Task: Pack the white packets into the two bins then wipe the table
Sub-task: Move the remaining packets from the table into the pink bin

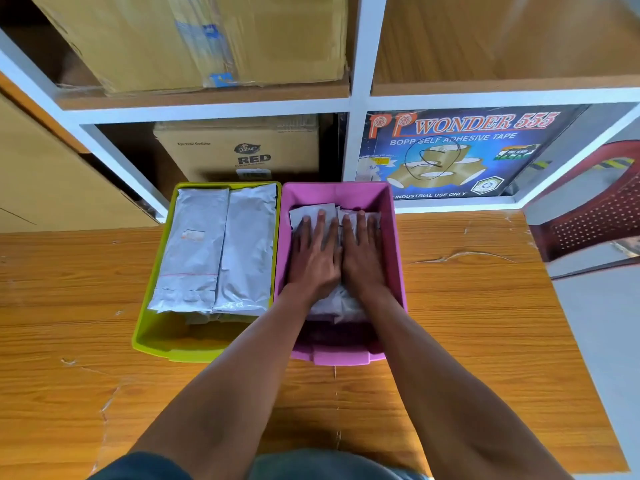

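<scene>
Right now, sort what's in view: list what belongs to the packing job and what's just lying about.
Job:
- pink bin
- green bin
- packets lying in the green bin
- packets in the pink bin, pressed by left hand and right hand
- table

Lying about:
- cardboard boxes on the shelves
- tape carton
- red chair

Bright, even daylight fills the scene, with soft glare on the wooden surface (485, 306) and only faint shadows. The wide lens bends the shelf (358, 98) lines outward toward the edges. The upper right corner is smeared with blur.
</scene>
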`<state>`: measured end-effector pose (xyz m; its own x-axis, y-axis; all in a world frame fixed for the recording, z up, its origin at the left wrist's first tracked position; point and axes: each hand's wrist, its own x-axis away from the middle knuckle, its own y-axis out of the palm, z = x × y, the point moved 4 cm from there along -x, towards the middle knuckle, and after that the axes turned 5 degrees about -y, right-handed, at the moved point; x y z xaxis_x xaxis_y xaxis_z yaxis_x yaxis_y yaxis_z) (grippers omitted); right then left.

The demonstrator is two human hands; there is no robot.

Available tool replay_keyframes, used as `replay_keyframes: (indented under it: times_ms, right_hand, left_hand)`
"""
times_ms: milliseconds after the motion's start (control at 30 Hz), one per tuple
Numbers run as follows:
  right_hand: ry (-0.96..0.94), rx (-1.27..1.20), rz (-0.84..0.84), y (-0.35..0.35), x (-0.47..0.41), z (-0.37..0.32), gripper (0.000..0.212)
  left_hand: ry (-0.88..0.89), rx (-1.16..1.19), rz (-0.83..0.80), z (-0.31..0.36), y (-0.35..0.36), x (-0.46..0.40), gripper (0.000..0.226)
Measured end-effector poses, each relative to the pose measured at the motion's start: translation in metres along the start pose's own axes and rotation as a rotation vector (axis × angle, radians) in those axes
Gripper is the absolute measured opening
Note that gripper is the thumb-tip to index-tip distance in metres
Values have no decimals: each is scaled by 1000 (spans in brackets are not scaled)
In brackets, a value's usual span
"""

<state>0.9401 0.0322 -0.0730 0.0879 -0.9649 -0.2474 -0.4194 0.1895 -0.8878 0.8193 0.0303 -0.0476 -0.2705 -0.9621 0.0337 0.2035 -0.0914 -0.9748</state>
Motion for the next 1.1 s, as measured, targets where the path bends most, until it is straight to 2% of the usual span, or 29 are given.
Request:
replay_keyframes:
  times_ms: [167, 267, 433, 567, 767, 900, 1100]
  right_hand:
    - [81, 15, -47, -24, -2, -12, 56]
    - [54, 44, -57, -41, 1, -25, 48]
    - [21, -78, 116, -74, 9, -65, 39]
    - [-72, -121, 173, -74, 9, -109, 26]
    - [-184, -174, 145, -53, 21, -184, 30]
    - [-275, -172, 172, -42, 40, -235, 32]
    - [-365, -148, 102, -12, 60, -331, 35]
  left_hand:
    - [16, 115, -30, 10, -36, 6, 63]
    - [24, 182, 84, 15, -62, 17, 60]
    - [-32, 154, 274, 0, -106, 48, 51]
    - [-150, 127, 318, -33, -126, 80, 50]
    - [-273, 57, 386, -104, -132, 142, 45]
    - [-354, 69, 437, -153, -139, 180, 50]
    - [-428, 113, 509, -235, -152, 245, 48]
